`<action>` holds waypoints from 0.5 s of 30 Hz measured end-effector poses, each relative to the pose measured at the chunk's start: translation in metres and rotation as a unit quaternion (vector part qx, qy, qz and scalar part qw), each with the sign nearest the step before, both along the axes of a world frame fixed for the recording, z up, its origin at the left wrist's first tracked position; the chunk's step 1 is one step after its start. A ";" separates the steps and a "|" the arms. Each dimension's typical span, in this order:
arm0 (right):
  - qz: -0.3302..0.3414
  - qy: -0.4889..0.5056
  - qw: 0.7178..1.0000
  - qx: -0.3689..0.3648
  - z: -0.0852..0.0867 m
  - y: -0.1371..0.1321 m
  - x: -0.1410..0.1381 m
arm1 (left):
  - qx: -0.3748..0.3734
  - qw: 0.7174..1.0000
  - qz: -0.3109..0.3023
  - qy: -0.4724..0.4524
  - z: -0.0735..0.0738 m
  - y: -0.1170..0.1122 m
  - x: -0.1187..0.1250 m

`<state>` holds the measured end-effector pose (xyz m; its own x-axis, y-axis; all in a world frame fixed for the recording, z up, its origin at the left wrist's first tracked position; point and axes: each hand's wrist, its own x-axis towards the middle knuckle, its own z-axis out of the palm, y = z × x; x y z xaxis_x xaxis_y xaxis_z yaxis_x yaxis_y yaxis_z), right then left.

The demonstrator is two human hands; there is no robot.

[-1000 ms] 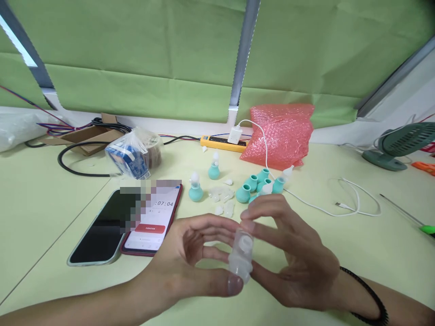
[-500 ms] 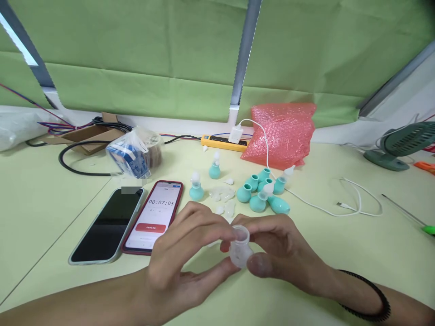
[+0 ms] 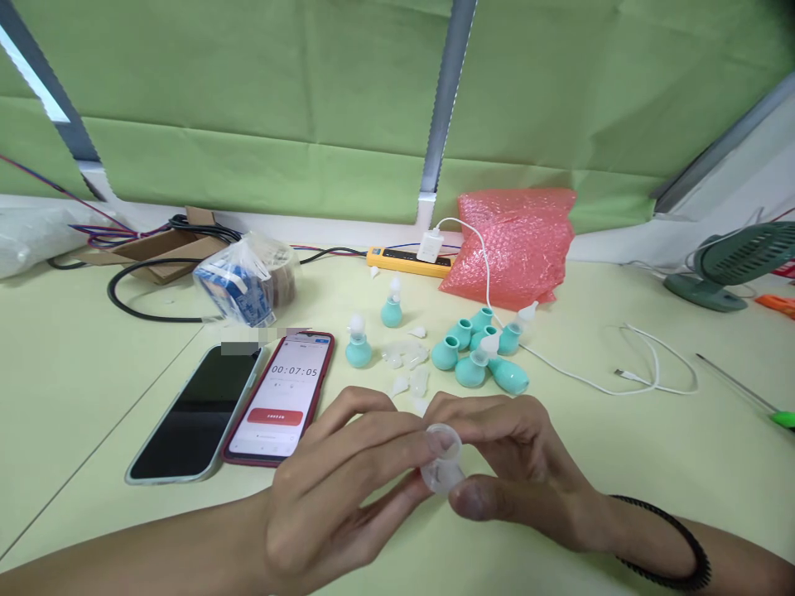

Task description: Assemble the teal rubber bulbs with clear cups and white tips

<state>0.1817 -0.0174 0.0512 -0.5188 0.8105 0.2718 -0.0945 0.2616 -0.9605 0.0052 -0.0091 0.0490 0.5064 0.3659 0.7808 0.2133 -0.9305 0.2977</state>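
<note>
Both hands meet low in the middle of the view around a small translucent silicone piece (image 3: 442, 462). My left hand (image 3: 335, 488) pinches its rim with fingertips and thumb. My right hand (image 3: 515, 472), with a black band on the wrist, grips it from the other side with thumb under and fingers curled over. Just beyond the hands lie several loose clear silicone parts (image 3: 407, 364). Several teal bulbs (image 3: 481, 356) stand or lie behind them, some with white tips. Two more teal bulbs with white tips (image 3: 358, 343) stand apart to the left.
Two phones lie left of my hands, one dark (image 3: 192, 414), one showing a running timer (image 3: 282, 393). Behind are a wrapped blue-and-white package (image 3: 245, 285), a yellow power strip (image 3: 407, 261) with a white cable (image 3: 621, 372), a pink bubble-wrap bag (image 3: 515, 244) and a green fan (image 3: 726, 265).
My hands have closed in on the clear piece and sunk slightly toward the table. The fingers, spread a second ago, now curl tightly around it. The timer advanced by one second.
</note>
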 end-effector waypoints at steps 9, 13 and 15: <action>-0.009 0.051 0.997 -0.051 -0.006 -0.003 -0.001 | 0.033 0.999 0.010 0.012 -0.006 0.002 -0.001; -0.007 0.045 0.999 -0.024 -0.005 -0.002 -0.001 | 0.037 0.999 0.007 0.021 -0.007 0.001 -0.001; -0.011 0.031 0.999 -0.014 -0.004 -0.002 -0.001 | 0.045 0.999 0.012 0.027 -0.007 0.000 -0.001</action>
<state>0.1811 -0.0192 0.0470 -0.4837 0.8292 0.2801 -0.1496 0.2370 -0.9599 0.0041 -0.0087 0.0421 0.5411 0.3076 0.7827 0.2499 -0.9475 0.1996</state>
